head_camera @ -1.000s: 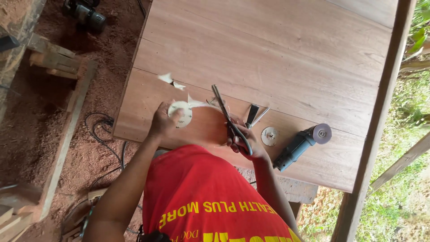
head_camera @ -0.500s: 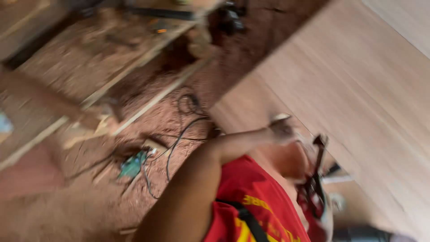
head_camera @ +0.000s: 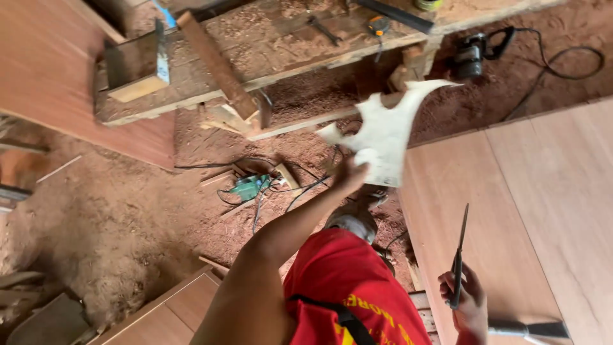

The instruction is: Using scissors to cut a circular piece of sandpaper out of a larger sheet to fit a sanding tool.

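1. The left hand (head_camera: 350,171) is stretched out away from the body, its fingers pinched on the lower edge of a ragged white sheet offcut with pointed corners (head_camera: 385,131), which hangs in the air over the sawdust floor (head_camera: 115,217).
2. The right hand (head_camera: 465,295) sits low beside the red shirt (head_camera: 348,291), closed around the handles of a pair of dark metal scissors (head_camera: 458,255); the blades are together and point up.
3. The scissors hover above the pale brown plywood desk (head_camera: 543,191) at the right, not touching it.
4. Beyond the offcut, a rough wooden workbench strewn with shavings (head_camera: 268,51) carries loose timber blocks and small tools.
5. A black power tool with a coiled cord (head_camera: 472,54) lies on the floor near the bench's end.
6. A green socket block with tangled black cables (head_camera: 246,187) lies on the floor below the outstretched arm.
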